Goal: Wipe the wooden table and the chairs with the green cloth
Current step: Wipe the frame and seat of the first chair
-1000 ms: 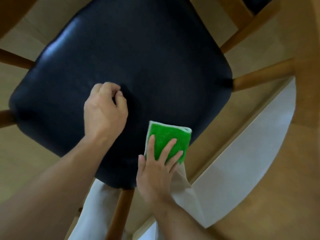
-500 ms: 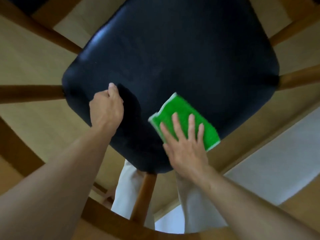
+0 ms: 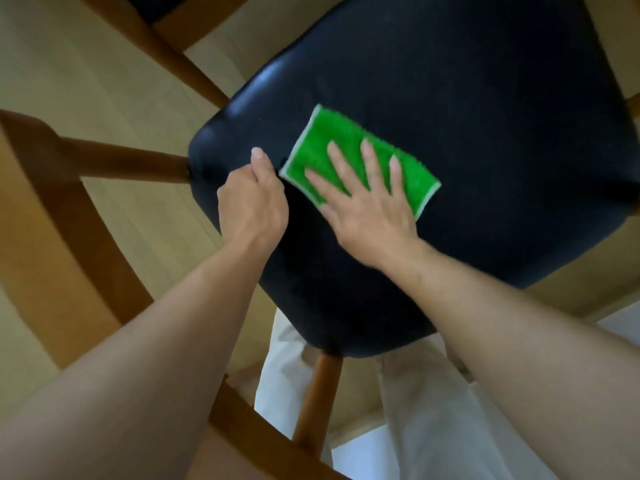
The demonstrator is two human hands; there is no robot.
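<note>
A chair with a black padded seat (image 3: 467, 98) and brown wooden legs fills the upper right of the view. The folded green cloth (image 3: 332, 140) with a pale edge lies flat on the seat near its left corner. My right hand (image 3: 363, 199) presses down on the cloth with the fingers spread. My left hand (image 3: 251, 199) rests on the seat just left of the cloth, fingers curled and thumb up, touching the cloth's corner. Nothing shows inside the left hand.
A curved wooden chair back (image 3: 69, 244) and a rung (image 3: 124, 161) run along the left and bottom. A chair leg (image 3: 318, 400) stands between my light trouser legs (image 3: 443, 410). Pale wooden floor (image 3: 86, 71) lies beneath, with another chair's leg (image 3: 166, 53) at upper left.
My right hand has slid the green cloth from the seat's near edge up and leftward across the seat. The left hand stays on the seat, now right beside the cloth. The view has shifted.
</note>
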